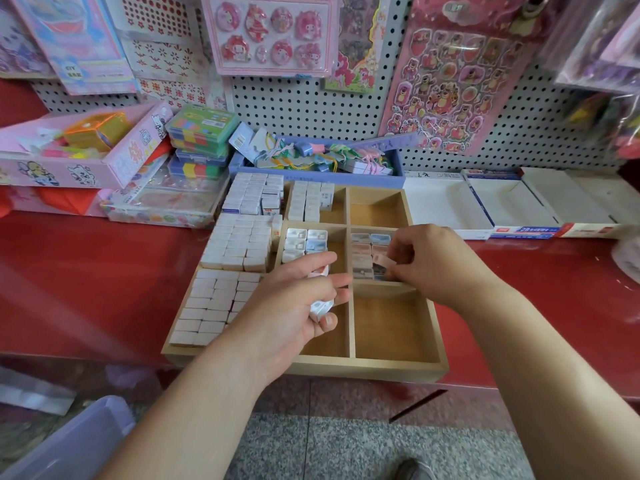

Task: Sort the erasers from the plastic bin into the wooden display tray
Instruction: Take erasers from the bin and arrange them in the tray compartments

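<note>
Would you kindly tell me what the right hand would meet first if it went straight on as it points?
The right hand, pinching a pink eraser, points down-left into the middle-right compartment of the wooden tray, so it would likely first meet the stored erasers there; depth is unclear.

Stationery stock around a red counter [86,278]

A white pegboard [311,109] backs the counter, hung with a pink badge card [268,32] and a bear sticker sheet [446,81]. Below it stand a pink box [52,173] of bright odds and ends, stacked green and blue plastic cases [201,140] and a lilac tray [363,179] of tags and cords — and, to the right, open white cardboard boxes [512,206]. Speckled floor [346,445] lies beneath.
</note>
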### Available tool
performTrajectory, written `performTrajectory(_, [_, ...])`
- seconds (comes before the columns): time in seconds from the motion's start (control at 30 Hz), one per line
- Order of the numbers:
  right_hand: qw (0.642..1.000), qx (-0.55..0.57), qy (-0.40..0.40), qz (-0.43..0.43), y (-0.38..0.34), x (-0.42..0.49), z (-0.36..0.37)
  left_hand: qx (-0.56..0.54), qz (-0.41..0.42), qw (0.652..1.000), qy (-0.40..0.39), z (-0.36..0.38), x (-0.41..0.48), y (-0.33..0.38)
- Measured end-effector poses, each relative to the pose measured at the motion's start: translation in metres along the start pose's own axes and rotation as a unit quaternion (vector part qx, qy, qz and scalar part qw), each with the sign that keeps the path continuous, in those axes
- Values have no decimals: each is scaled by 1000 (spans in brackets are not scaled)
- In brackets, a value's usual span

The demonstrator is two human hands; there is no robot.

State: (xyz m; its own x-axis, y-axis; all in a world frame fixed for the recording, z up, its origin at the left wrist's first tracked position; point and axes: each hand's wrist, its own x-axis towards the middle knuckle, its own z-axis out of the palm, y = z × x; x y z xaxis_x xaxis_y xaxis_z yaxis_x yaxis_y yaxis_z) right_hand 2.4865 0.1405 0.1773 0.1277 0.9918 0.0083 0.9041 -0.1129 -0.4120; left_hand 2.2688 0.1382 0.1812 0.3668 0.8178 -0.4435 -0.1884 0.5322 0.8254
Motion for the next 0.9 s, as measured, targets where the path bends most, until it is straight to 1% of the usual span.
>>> performTrajectory(0.13, [1000,-26,-16,1,0,-1,-3,4,-1,1000,-1,-2,1,0])
performTrajectory(0.37, [999,-46,-9,17,-1,1,0,12,3,1000,-1,0,2,-1])
performTrajectory(0.47, [999,-35,-15,25,0,2,2,18,4,1000,-7,-2,2,-2])
performTrajectory(0.53, [999,-9,-16,26,1,1,0,23,4,1000,-11,-4,2,-2])
performTrajectory(0.6, [1000,19,-2,19,0,0,-4,29,4,999,-20,-4,2,-2])
performTrajectory(0.67, [996,83,28,2,-6,-3,-8,35,5,999,-35,-3,1,-2])
performTrajectory(0.7, [990,136,31,-10,-12,-4,-10,37,7,998,-45,-2,0,-2])
performTrajectory(0.73, [980,195,13,-24,-19,-6,-11,38,9,997,-59,-1,-1,-2])
performTrajectory(0.77, [964,261,-28,-35,-24,-8,-11,39,12,996,-77,0,-2,-2])
performTrajectory(0.83, [916,380,-127,-36,-28,-10,-7,43,19,992,-113,1,-4,-3])
performTrajectory(0.9, [884,430,-180,-32,-27,-10,-3,42,20,990,-130,1,-3,-5])
